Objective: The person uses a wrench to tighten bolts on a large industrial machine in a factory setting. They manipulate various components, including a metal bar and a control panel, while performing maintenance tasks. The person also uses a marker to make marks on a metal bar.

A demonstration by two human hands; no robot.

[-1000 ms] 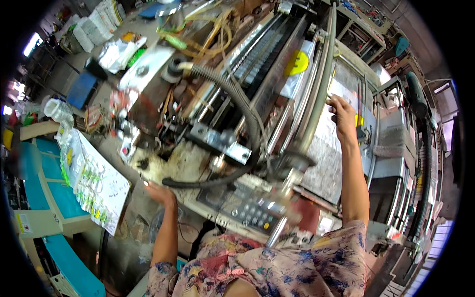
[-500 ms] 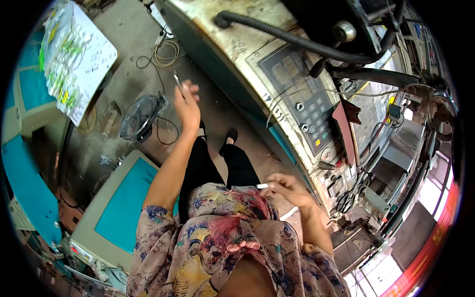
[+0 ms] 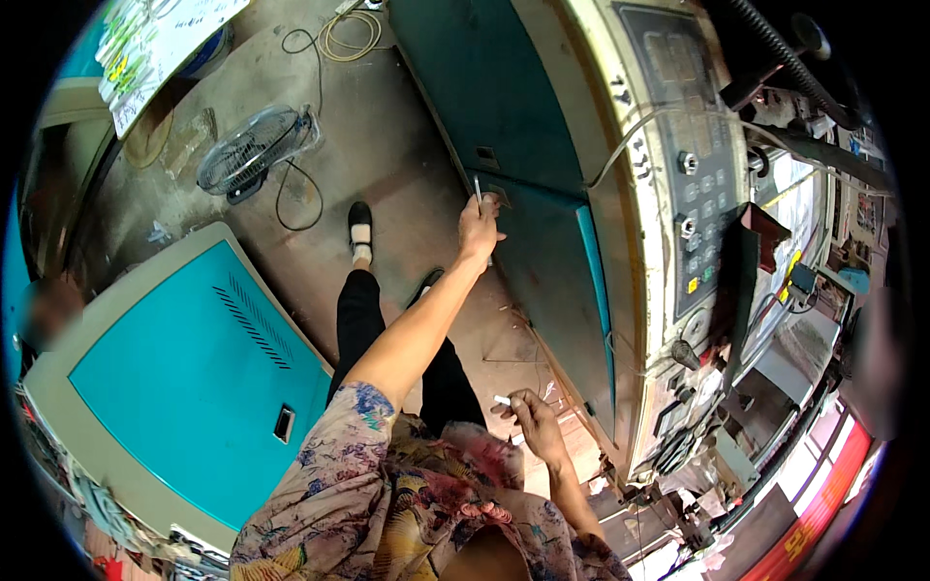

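Stretched out in front of the teal cabinet (image 3: 528, 242), my left hand (image 3: 475, 237) has its fingers closed on a thin silvery, pen-like tool (image 3: 477, 187). The tool's tip points away from me; its exact kind is too small to tell. Nearer my body and lower, my right hand (image 3: 536, 423) pinches a short white stick (image 3: 502, 400) between thumb and fingers. That stick points to the left, and its other end is hidden in the fingers. From this view I cannot tell whether my left hand touches the cabinet.
A control panel (image 3: 702, 208) with buttons tops the cabinet at right. A fan (image 3: 250, 150) with a cable stands on the floor at left, behind a teal-and-beige machine cover (image 3: 194, 358). Coiled cable (image 3: 351, 39) lies far off. A white table (image 3: 174, 44) holds small green-and-white items.
My view has turned and my feet have shifted. My left hand has moved right, from near the fan to the cabinet front, with the tool. My right hand still holds the white stick.
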